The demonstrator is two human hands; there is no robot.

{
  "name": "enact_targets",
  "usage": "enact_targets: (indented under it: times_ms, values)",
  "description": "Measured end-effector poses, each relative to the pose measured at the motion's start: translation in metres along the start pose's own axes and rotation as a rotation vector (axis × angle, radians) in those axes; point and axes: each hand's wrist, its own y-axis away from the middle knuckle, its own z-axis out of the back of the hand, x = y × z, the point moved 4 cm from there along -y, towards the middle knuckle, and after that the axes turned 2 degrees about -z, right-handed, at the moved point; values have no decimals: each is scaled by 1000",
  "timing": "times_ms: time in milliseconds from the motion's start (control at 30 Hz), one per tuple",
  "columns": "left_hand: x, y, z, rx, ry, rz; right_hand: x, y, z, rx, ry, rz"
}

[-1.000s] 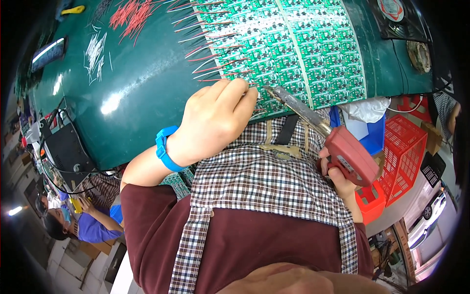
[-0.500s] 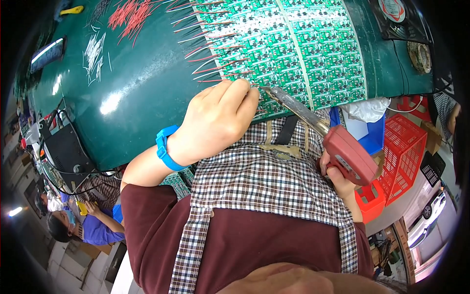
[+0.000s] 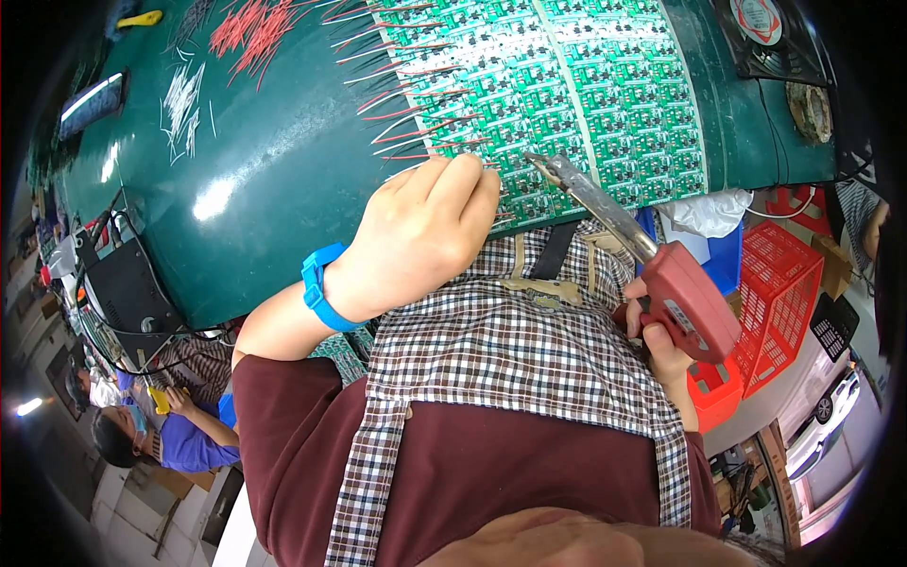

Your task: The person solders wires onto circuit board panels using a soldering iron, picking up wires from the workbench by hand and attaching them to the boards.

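My left hand [image 3: 422, 225], with a blue wristband [image 3: 317, 285], rests over the near left edge of the green circuit board panel [image 3: 633, 123]. Its fingers are pinched together on a thin wire [image 3: 491, 166], whose end shows just past the fingers; the fingertips themselves are mostly hidden. In my right hand [image 3: 661, 348] is a red soldering gun [image 3: 688, 300], gripped by its handle. Its dark tip points up and left, above the boards and a little right of my left fingers. Red, white and black wires [image 3: 402, 113] stick out leftward along the panel's left edge.
Loose red wires [image 3: 253, 36] and white wires [image 3: 179, 102] lie on the green table [image 3: 274, 203]. A fan [image 3: 770, 38] stands at the far right. Beside the table are a blue bin [image 3: 726, 269] and a red crate [image 3: 779, 283]. Another person [image 3: 194, 439] works at the left.
The soldering gun has moved right and slightly back, so its tip is now farther from my left fingers. My left hand stays almost in place.
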Motion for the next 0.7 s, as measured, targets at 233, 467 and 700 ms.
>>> enact_targets:
  times_ms: [233,467,700]
  values:
    - [0,0,0,14,8,24,5,-2,-1,54,93,52]
    - [12,-6,11,-138,-69,-101,6,-8,-5,40,79,19]
    - [16,-3,6,-33,-5,-82,7,-16,-11,14,49,-67]
